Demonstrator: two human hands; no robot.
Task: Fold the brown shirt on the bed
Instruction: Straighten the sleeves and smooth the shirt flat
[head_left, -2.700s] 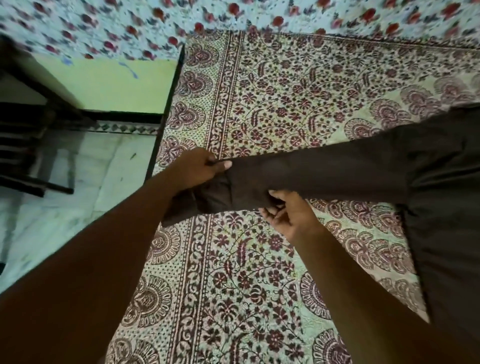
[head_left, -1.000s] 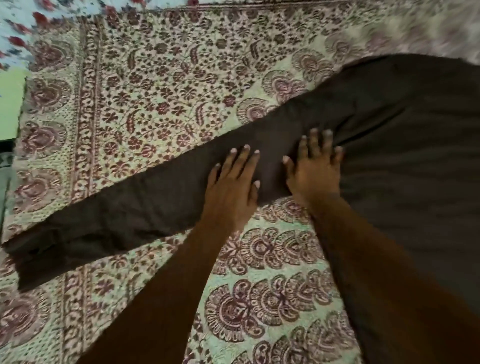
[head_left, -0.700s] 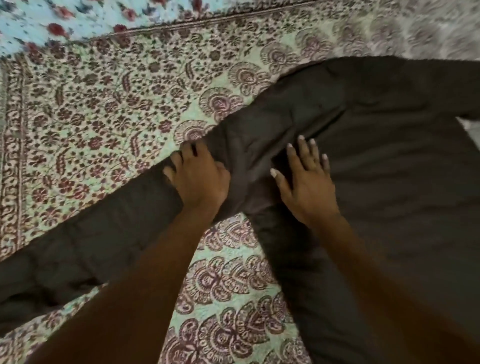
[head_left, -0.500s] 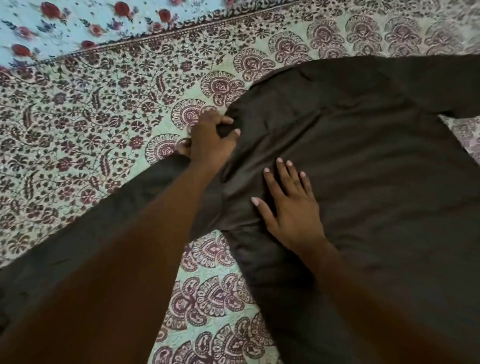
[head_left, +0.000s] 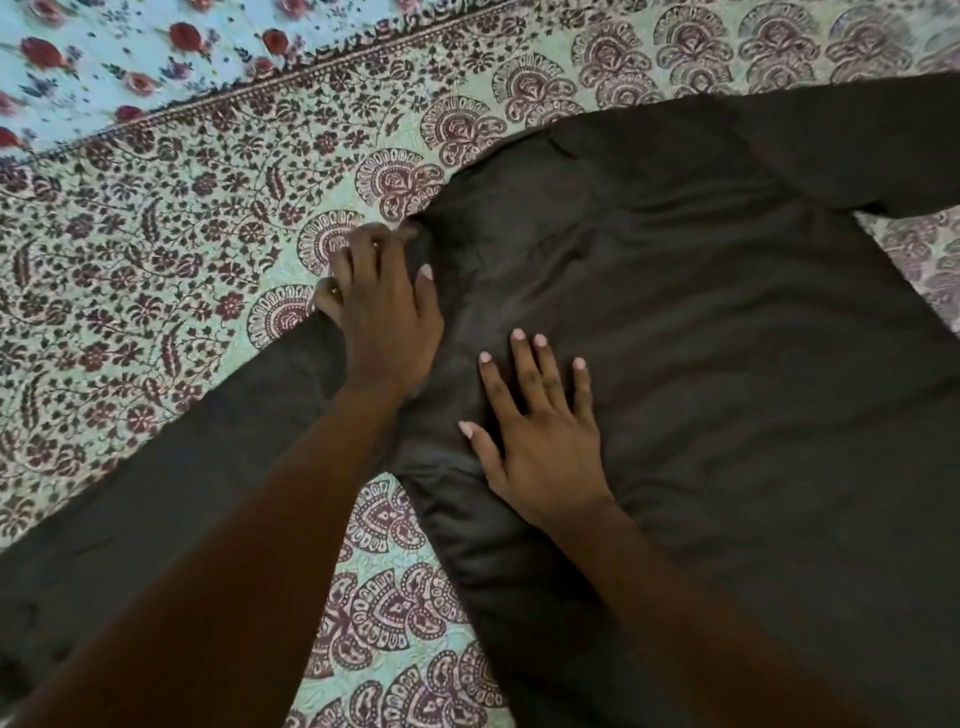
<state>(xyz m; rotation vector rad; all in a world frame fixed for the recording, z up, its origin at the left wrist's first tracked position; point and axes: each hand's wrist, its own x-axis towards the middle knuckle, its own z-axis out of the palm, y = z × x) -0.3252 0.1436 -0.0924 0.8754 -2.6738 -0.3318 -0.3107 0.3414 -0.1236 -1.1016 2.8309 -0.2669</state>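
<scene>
Shirt spread on bedspread; one sleeve running lower left. Left hand at shoulder seam, right hand flat on body (just right). Second sheet behind, upper left.

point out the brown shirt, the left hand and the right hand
brown shirt (head_left: 727, 338), head view, on its flat body panel
left hand (head_left: 384, 317), head view, on the back of the hand
right hand (head_left: 545, 447), head view, on the back of the hand

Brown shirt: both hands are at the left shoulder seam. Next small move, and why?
Probably swing the long sleeve in over the brown shirt: it lies stretched across the bedspread, the left hand grips the shoulder, and the right hand presses flat on the body.
</scene>
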